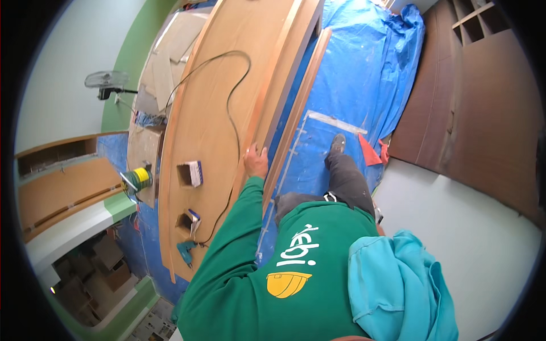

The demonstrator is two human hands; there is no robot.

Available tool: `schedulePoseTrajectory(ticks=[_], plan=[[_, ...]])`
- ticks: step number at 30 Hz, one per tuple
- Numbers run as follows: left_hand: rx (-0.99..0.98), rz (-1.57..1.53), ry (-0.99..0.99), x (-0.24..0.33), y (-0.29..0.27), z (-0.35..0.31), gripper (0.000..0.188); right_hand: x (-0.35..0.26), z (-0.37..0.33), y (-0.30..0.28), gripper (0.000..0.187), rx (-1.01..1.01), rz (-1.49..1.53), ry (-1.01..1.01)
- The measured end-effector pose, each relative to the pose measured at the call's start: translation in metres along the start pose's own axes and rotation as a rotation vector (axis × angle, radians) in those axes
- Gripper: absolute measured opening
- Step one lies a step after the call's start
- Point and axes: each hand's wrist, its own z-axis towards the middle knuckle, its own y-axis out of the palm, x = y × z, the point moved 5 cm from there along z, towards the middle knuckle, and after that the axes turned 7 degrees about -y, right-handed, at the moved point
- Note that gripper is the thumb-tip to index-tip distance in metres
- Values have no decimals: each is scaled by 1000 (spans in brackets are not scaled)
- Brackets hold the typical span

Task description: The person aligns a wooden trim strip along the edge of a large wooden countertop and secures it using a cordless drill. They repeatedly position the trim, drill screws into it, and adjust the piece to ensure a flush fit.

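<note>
My left hand (256, 163) rests at the near end of a long wooden edging strip (274, 62) along the right side of a large wood panel (227, 113). Its fingers are apart and touch the strip; I see nothing lifted in them. A dark cable (230, 105) loops across the panel just left of the hand. Beyond the panel's right side lies another long wooden strip (301, 108), apart from the hand. My right hand is out of sight; a teal cloth (392, 284) hangs at my right side.
On the panel are two small open boxes (195, 174) and a teal power drill (185, 252). Blue sheeting (352, 74) covers the floor under my shoe (339, 142), near a red triangular piece (369, 150). Left stand a fan (106, 80) and a green-yellow round item (136, 179). Dark wooden cabinets (483, 96) are right.
</note>
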Motion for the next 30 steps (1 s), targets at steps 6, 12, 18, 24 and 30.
schedulePoseTrajectory(ticks=[6, 12, 18, 24, 30], plan=[[-65, 21, -166, 45, 26, -11, 42, -179, 163, -346, 28, 117, 730, -308], [-67, 67, -306, 75, 58, -23, 40, -469, 74, -607, 26, -532, 824, -915], [-110, 100, -364, 123, 128, 12, 35, -593, -3, -638, 23, -955, 1168, -1670], [43, -46, -346, 211, 132, 123, 39, -631, 68, -761, 25, -1290, 809, -1978], [13, -105, -221, 358, 139, 293, 37, -592, 247, -821, 25, -341, 891, -1287]])
